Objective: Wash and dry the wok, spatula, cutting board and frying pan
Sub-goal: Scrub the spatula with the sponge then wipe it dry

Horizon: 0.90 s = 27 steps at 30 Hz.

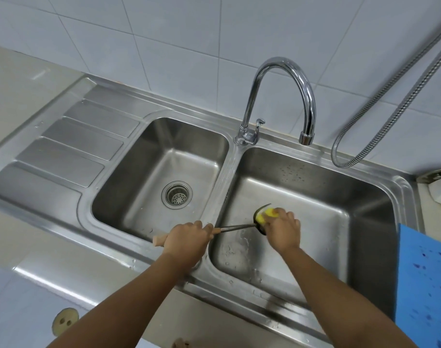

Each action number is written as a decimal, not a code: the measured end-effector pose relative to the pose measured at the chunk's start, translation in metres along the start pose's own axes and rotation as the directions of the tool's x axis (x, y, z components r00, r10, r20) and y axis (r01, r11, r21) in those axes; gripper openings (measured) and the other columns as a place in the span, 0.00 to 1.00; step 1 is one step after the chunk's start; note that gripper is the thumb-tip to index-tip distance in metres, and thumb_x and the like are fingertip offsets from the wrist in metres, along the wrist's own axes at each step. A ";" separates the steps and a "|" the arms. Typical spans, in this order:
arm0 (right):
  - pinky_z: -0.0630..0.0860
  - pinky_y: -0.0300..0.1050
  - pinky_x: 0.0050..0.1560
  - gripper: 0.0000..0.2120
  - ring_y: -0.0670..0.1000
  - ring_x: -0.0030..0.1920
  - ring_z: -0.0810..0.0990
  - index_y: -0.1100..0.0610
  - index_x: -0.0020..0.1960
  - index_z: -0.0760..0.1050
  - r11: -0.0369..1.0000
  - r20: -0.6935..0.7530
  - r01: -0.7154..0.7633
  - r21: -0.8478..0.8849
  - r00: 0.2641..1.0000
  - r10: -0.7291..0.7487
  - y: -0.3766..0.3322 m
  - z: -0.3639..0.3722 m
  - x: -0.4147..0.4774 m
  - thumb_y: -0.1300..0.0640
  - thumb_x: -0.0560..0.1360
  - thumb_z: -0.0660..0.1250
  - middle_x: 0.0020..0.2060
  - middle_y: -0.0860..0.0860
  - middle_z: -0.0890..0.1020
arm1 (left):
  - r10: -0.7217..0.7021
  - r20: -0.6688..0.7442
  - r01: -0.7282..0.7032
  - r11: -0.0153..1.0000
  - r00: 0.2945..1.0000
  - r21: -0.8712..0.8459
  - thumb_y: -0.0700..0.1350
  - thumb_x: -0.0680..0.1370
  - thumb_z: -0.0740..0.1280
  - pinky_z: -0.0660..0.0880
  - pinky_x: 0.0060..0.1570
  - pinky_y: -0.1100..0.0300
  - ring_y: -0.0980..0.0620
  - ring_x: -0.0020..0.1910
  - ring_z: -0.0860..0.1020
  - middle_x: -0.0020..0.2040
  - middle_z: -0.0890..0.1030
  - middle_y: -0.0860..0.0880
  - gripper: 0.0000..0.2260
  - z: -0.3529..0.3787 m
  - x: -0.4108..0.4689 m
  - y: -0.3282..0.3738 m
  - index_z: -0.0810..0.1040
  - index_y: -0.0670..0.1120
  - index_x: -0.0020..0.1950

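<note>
My left hand (pixel 186 238) grips the wooden handle of the spatula (pixel 235 227), whose metal shaft reaches right over the divider into the right sink basin (pixel 315 197). The spatula's dark blade lies low in that basin, mostly hidden behind my right hand (pixel 283 231). That hand holds a yellow sponge (pixel 267 214) pressed against the blade. Water drops lie on the basin floor around it. The wok, the cutting board and the frying pan are out of sight.
The left basin (pixel 144 172) holds only its drain strainer (pixel 176 195). A chrome faucet (pixel 284 96) arches over the right basin, no water running. A ribbed draining board (pixel 71 146) lies left, a blue cloth (pixel 425 285) at the right edge, a metal hose (pixel 390 116) on the tiled wall.
</note>
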State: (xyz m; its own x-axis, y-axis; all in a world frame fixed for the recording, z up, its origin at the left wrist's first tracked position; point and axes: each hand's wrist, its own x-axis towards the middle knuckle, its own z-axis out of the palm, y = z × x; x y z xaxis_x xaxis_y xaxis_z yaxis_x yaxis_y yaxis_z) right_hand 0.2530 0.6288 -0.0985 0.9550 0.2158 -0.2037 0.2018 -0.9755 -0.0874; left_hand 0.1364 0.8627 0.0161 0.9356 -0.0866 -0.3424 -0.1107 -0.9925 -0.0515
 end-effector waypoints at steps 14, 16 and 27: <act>0.64 0.51 0.57 0.12 0.58 0.60 0.68 0.43 0.60 0.78 0.991 -0.046 0.128 -0.034 0.990 -0.130 0.001 -0.002 0.011 0.49 0.79 0.61 0.66 0.52 0.72 | -0.016 -0.022 0.015 0.999 1.000 -0.039 0.48 0.83 0.57 0.74 0.42 0.56 0.48 0.47 0.79 0.53 0.77 0.48 0.14 0.005 0.001 -0.003 0.66 0.49 0.68; 0.63 0.51 0.57 0.13 0.58 0.60 0.68 0.43 0.61 0.78 0.985 -0.098 -0.157 0.070 0.982 0.163 0.012 -0.007 0.005 0.48 0.79 0.62 0.66 0.53 0.72 | -0.015 -0.031 0.014 0.999 0.999 -0.030 0.49 0.83 0.56 0.73 0.41 0.56 0.48 0.47 0.79 0.53 0.77 0.48 0.14 0.008 0.000 -0.002 0.66 0.49 0.68; 0.67 0.50 0.55 0.14 0.56 0.59 0.71 0.41 0.62 0.78 0.975 -0.092 -0.220 0.044 0.970 0.223 0.002 0.013 -0.060 0.48 0.77 0.64 0.64 0.50 0.74 | -0.029 -0.022 0.029 1.000 0.999 0.010 0.45 0.80 0.62 0.72 0.41 0.56 0.48 0.48 0.79 0.54 0.77 0.48 0.16 0.013 0.000 -0.003 0.67 0.49 0.67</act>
State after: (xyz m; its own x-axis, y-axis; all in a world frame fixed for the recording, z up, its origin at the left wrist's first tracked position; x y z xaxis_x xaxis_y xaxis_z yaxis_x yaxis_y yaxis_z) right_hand 0.1931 0.6146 -0.0986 0.9918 -0.0122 -0.1273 -0.0230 -0.9963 -0.0832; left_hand 0.1323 0.8664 0.0040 0.9456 -0.0599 -0.3198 -0.0870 -0.9937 -0.0709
